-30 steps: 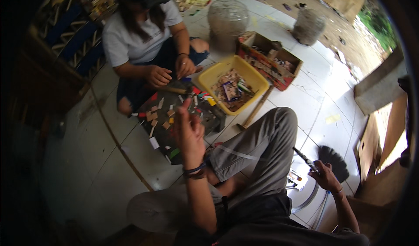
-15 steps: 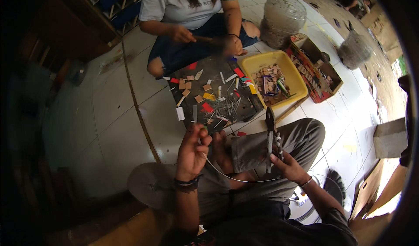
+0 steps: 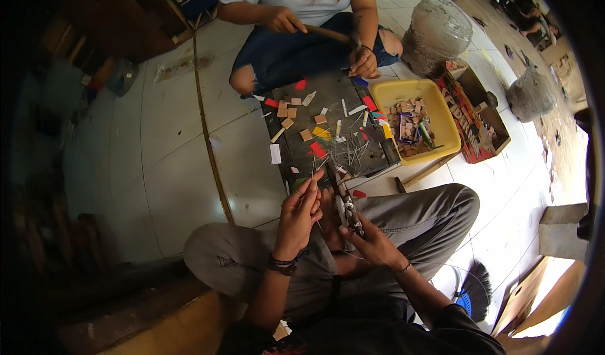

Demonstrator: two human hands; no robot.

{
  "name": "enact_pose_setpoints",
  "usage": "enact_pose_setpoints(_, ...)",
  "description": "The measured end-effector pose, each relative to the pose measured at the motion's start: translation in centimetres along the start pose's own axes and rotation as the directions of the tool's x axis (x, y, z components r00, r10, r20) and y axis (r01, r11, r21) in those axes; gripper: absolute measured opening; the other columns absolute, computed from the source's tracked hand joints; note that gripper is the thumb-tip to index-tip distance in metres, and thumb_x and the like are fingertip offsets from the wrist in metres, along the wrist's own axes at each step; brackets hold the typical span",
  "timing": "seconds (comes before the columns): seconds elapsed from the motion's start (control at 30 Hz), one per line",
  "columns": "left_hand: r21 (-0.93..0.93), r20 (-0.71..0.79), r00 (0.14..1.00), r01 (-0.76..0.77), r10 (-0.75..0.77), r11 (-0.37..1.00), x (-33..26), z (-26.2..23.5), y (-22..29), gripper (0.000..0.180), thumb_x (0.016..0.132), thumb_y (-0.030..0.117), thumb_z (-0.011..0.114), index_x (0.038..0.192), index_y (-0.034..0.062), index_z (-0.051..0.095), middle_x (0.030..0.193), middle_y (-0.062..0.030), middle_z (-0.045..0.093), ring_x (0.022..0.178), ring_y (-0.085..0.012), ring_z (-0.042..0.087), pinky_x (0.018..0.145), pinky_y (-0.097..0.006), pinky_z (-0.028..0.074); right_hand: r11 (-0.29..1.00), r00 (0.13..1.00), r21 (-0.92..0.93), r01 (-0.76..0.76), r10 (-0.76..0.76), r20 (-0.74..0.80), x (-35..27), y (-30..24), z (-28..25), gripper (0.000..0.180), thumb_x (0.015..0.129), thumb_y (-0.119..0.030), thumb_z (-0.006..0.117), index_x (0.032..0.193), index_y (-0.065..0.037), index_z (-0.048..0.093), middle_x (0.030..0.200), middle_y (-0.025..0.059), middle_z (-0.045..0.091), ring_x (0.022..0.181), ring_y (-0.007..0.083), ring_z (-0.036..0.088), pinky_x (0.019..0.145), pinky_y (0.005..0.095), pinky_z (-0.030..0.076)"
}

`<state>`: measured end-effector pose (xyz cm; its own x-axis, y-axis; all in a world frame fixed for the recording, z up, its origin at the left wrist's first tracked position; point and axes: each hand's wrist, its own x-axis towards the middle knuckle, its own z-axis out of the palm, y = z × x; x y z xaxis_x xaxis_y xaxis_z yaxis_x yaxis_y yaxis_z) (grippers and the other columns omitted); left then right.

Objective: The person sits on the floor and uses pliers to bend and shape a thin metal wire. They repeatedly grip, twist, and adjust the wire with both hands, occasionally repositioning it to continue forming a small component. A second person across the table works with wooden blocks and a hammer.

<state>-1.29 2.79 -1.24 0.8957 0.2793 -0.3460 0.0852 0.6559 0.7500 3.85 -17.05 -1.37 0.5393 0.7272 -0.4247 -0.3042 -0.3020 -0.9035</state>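
Observation:
I sit cross-legged on a tiled floor in grey trousers. My right hand grips a pair of dark pliers, jaws pointing away from me toward the work board. My left hand is raised beside it, fingertips pinching a thin wire that loops down between both hands. Just beyond lies a dark board strewn with small wooden and coloured pieces and thin metal pins.
A person in a pale shirt sits opposite, one hand on the board, the other holding a wooden-handled tool. A yellow tub of small pieces, a red cardboard box, plastic sacks, a hammer and a brush lie right.
My right hand picked the pliers up from the floor at my right and brought them in front of me. My left hand came down from the board to meet it.

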Motion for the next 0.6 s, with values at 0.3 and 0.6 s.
enact_pose_setpoints(0.3,-0.186,0.16,0.976,0.176,-0.147,0.966,-0.8,-0.2,0.4,0.052,0.103,0.013,0.052,0.152,0.0103,0.035,0.097,0.005,0.052,0.088,-0.0045,0.053,0.089,-0.031,0.055,0.998,0.998,0.056,0.035,-0.032,-0.045,0.1,1.1,0.0,0.055,0.103,-0.029,0.056,0.148,-0.003,0.039,0.133,0.0091,0.058,0.122,0.014,0.048,0.106,0.03,0.037)
enact_pose_setpoints(0.6,-0.017,-0.069,0.998,-0.003,0.002,1.0,-0.3,-0.1,-1.0,0.03,0.096,0.014,0.066,0.124,0.0079,0.059,0.085,0.0024,0.057,0.069,-0.0057,0.058,0.066,-0.03,0.062,0.986,0.997,-0.17,0.0,-0.012,-0.07,0.1,0.6,0.2,0.052,0.104,-0.031,0.054,0.146,-0.004,0.039,0.128,0.0147,0.059,0.12,0.0167,0.052,0.102,0.0326,0.041)
